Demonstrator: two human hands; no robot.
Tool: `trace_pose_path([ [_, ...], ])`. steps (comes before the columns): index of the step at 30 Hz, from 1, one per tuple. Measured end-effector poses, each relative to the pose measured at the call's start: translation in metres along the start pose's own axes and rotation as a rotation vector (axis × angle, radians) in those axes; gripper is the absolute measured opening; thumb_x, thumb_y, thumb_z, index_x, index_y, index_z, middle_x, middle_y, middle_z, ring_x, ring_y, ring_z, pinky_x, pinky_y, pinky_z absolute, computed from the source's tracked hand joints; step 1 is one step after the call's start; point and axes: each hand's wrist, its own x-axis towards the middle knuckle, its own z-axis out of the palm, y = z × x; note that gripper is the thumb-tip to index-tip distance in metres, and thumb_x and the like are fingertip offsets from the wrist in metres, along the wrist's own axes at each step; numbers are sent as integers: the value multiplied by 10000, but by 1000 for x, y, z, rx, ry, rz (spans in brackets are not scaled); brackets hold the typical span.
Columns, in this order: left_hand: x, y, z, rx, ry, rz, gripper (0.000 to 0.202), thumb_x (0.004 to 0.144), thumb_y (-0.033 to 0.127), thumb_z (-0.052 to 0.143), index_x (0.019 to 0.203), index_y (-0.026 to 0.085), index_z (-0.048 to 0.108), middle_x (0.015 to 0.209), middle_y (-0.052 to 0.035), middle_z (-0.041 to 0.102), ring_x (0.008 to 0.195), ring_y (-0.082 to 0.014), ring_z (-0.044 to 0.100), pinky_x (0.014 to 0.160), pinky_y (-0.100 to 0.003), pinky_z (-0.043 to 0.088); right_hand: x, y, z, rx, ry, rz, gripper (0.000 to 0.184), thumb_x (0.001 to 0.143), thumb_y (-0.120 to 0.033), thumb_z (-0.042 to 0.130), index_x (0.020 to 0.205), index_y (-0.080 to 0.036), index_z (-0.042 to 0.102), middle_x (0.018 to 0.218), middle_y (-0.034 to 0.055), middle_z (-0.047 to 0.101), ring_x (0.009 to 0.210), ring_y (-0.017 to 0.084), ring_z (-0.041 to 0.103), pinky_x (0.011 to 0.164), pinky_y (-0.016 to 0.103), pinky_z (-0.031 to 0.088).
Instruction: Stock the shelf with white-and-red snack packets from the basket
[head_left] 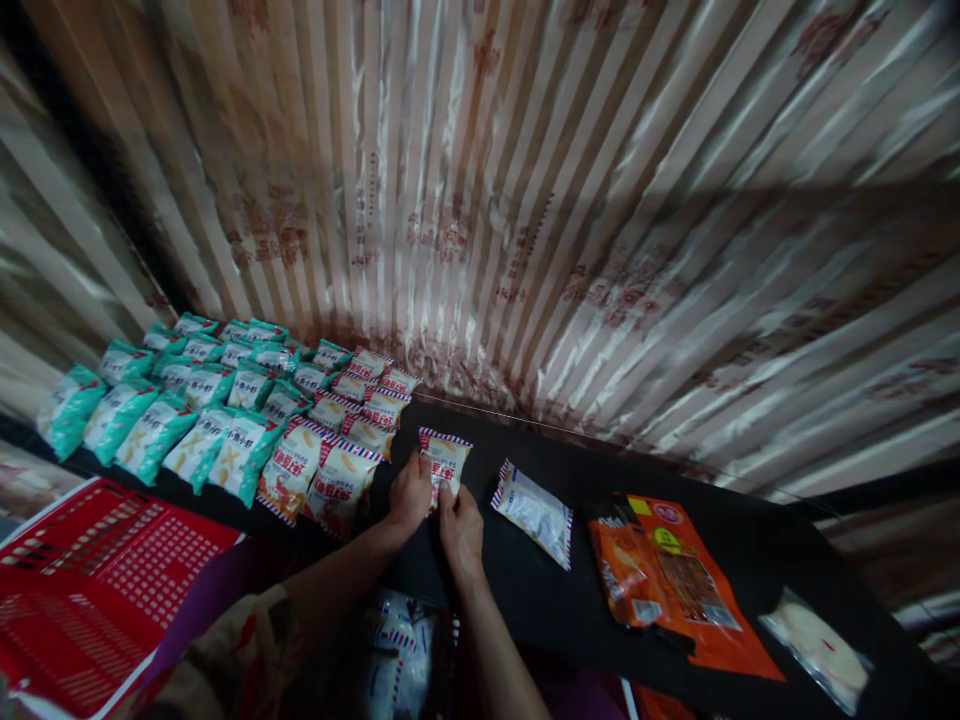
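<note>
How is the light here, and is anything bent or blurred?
Head view: dim, the black table swallows detail; head view: the striped curtain glares and its stripes fan out, wide-angle distortion; head view: the snack packet in the left hand and right hand is fairly sharp, the clear bag at far right soft.
</note>
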Motion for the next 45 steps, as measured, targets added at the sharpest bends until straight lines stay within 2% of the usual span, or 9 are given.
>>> trace_pose_path([
  [7,13,4,12,7,102,75,421,924,235,320,1305,107,443,1307,-141,534,1218,-206,497,1035,-313,367,21,1,15,142,107,-18,552,850,-501,318,1115,-84,565,1041,193,655,935,268,628,796,348,458],
  [14,21,-13,30,1,206,271,441,888,238,381,1301,106,460,1310,-141,530,1253,-228,458,1075,-370,348,47,-4,21,97,157,19,481,845,-458,348,1065,-96,576,946,181,681,843,271,654,712,333,461],
  [20,32,-22,40,22,263,345,432,903,262,342,1280,94,472,1342,-163,492,1307,-244,385,1097,-427,309,63,-8,28,76,163,41,402,849,-422,363,1008,-123,580,905,157,685,803,253,651,681,309,451],
  [28,45,-24,45,56,321,372,443,905,282,327,1285,110,476,1376,-142,461,1330,-229,349,1121,-420,264,87,-12,36,54,201,49,333,848,-369,389,981,-130,577,842,133,685,723,227,643,620,290,436],
  [35,55,-25,45,4,310,366,459,912,281,301,1273,68,487,1404,-162,416,1344,-229,321,1124,-421,264,106,-13,45,108,315,47,354,815,-344,442,1078,-116,512,837,129,685,717,219,647,619,286,439],
  [39,61,-25,44,3,334,366,461,914,294,301,1264,68,498,1395,-160,429,1348,-226,314,1132,-411,250,115,-13,52,125,332,75,388,798,-322,443,1127,-119,469,864,130,677,751,227,644,647,298,439],
  [45,71,-24,43,-4,350,374,440,913,293,306,1246,94,513,1389,-144,442,1351,-225,306,1132,-429,249,126,-10,59,115,362,-24,246,798,-292,387,981,-189,515,878,78,653,790,201,611,699,296,428],
])
